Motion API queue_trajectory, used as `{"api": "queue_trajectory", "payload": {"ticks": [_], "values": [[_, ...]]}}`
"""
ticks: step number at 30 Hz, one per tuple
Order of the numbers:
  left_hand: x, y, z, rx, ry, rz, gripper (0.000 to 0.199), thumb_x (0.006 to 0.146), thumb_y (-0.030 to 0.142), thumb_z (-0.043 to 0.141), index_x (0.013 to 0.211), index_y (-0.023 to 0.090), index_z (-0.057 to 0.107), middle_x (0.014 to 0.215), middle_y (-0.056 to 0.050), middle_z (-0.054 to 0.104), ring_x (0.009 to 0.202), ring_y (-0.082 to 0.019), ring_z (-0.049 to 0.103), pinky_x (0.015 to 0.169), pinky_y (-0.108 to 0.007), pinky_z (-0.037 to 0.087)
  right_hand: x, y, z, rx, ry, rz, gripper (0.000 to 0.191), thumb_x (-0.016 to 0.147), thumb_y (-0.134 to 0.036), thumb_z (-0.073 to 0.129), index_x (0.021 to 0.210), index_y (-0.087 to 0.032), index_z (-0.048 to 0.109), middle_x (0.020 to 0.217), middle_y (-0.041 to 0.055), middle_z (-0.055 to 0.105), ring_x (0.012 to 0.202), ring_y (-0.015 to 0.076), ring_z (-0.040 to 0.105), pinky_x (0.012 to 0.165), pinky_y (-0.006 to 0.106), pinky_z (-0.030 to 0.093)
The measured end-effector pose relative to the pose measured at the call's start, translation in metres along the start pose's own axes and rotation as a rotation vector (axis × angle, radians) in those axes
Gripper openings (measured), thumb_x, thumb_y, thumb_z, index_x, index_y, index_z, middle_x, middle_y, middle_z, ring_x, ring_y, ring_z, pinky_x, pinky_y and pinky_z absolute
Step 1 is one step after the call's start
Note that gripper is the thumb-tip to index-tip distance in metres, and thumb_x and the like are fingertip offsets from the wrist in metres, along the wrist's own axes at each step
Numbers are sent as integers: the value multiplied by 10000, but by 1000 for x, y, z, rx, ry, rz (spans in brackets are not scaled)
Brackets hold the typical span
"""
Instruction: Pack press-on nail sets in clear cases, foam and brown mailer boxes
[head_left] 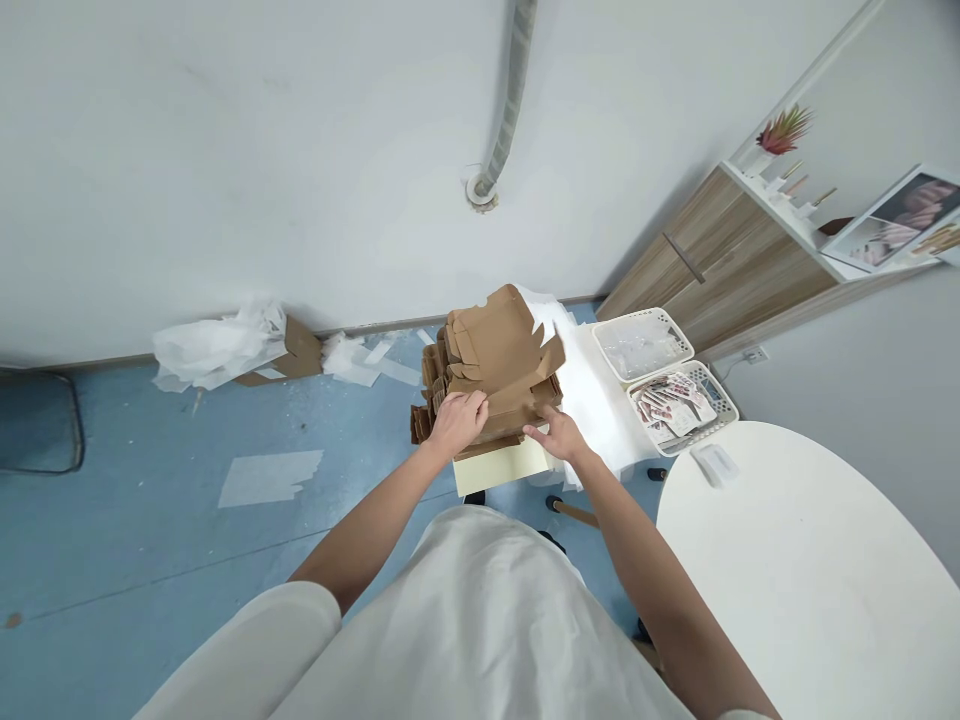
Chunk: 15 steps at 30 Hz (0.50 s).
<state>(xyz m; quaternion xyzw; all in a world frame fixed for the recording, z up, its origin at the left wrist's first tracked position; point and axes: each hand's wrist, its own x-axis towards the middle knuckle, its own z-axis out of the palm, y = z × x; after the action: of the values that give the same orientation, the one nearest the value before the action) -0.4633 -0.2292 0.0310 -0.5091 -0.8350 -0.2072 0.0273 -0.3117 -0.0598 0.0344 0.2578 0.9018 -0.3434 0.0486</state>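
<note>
A brown cardboard box (499, 345), partly unfolded with its flaps spread, lies on top of a stack of flattened cardboard boxes (431, 385). At the box's near left edge, my left hand (459, 422) has its fingers curled closed on the cardboard. My right hand (559, 435) touches the near right corner, thumb and forefinger apart; its other fingers are partly hidden. Below the stack shows a pale yellow surface (502, 466). White sheeting (592, 400) spreads out just right of the boxes.
Two white baskets stand to the right, one with clear plastic (645, 345), the other with printed cards (673, 405). A round white table (817, 560) is nearer. White paper scraps (217, 345) and a carton (301, 348) lie by the wall. A wooden cabinet (720, 250) stands behind.
</note>
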Motion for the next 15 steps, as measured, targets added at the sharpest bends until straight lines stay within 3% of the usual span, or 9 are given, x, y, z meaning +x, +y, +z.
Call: {"api": "queue_trajectory", "payload": {"ticks": [3, 5, 9, 12, 15], "values": [[-5, 4, -1, -50, 76, 100, 200, 840, 176, 349, 811, 174, 547, 683, -25, 613, 679, -140, 574, 783, -298, 396, 0, -4, -25, 431, 114, -15, 727, 741, -600, 437, 1328, -204, 276, 1268, 105, 475, 1103, 234, 489, 861, 386, 420], [-8, 8, 1, -61, 83, 170, 200, 837, 164, 351, 801, 178, 548, 698, -18, 612, 673, -128, 564, 799, -295, 390, 1, -9, -44, 532, 233, -13, 742, 746, -597, 426, 1346, -201, 242, 1294, 112, 445, 1088, 226, 497, 855, 366, 426], [-12, 21, 8, -69, 59, 259, 224, 845, 159, 339, 780, 181, 552, 698, -10, 606, 667, -117, 549, 826, -299, 376, 2, -19, -66, 285, 314, 219, 690, 721, -502, 517, 1317, -210, 326, 1181, 113, 546, 890, 217, 588, 770, 343, 442], [-14, 32, 11, -118, 14, 281, 242, 855, 170, 332, 779, 187, 561, 691, -7, 602, 688, -118, 551, 867, -316, 355, -1, -20, -66, 10, 310, 302, 428, 785, -379, 423, 1164, -212, 526, 933, 84, 650, 827, 230, 594, 724, 333, 426], [-16, 42, 9, -221, 4, 248, 201, 854, 239, 375, 847, 199, 572, 820, -25, 627, 836, -143, 564, 958, -370, 282, -10, -12, -62, -142, 350, 341, 393, 793, -293, 367, 1120, -209, 567, 822, 90, 657, 774, 238, 593, 680, 322, 412]]}}
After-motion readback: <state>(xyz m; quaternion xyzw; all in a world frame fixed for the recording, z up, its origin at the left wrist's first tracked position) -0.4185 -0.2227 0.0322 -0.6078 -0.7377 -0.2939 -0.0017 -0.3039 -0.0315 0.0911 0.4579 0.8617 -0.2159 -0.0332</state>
